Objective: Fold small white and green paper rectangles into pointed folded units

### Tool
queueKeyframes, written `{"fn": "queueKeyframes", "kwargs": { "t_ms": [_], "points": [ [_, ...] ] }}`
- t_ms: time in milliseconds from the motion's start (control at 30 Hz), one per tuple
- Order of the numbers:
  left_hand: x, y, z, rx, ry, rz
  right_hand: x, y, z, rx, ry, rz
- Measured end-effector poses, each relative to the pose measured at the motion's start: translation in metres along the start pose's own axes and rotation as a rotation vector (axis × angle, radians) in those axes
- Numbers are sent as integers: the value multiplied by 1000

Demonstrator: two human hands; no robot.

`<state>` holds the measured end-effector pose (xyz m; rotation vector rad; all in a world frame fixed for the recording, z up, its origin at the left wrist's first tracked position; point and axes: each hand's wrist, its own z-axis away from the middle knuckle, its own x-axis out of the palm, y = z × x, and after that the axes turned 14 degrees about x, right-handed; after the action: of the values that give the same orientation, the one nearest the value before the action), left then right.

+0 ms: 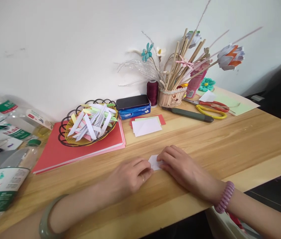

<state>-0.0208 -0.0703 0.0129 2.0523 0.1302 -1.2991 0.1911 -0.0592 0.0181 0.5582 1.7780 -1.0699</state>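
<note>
A small white paper piece (pixel 154 162) lies flat on the wooden table (pixel 230 146) near its front edge. My left hand (pixel 128 176) presses on its left side with curled fingers. My right hand (pixel 180 166) covers its right side, fingertips pinching the paper's edge. Most of the paper is hidden under both hands. Behind it, a small stack of white, green and red paper slips (pixel 147 125) sits on the table.
A black wire basket (pixel 88 126) of several folded paper strips rests on red card sheets (pixel 63 152). A phone on a blue tissue pack (pixel 133 106), a thread spool (pixel 152 92), a stick vase with paper flowers (pixel 171 96), a knife (pixel 192 115) and scissors (pixel 211 109) stand behind. Plastic bottles (pixel 3 186) lie left.
</note>
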Motion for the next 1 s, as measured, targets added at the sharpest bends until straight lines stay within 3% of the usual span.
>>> {"fn": "queueKeyframes", "kwargs": {
  "t_ms": [133,200,467,733,1000],
  "points": [
    [-1,-1,-2,-10,-6,11,-7,-9,10,-293,52,263],
    [0,-1,-1,10,6,2,-10,-10,14,-349,74,359],
    [-2,1,-2,35,1,-28,-25,14,29,-345,79,417],
    [0,-1,2,79,41,-63,-27,44,46,-249,50,318],
    [1,-11,-2,335,166,-483,-24,33,54,-321,91,399]
  ]
}}
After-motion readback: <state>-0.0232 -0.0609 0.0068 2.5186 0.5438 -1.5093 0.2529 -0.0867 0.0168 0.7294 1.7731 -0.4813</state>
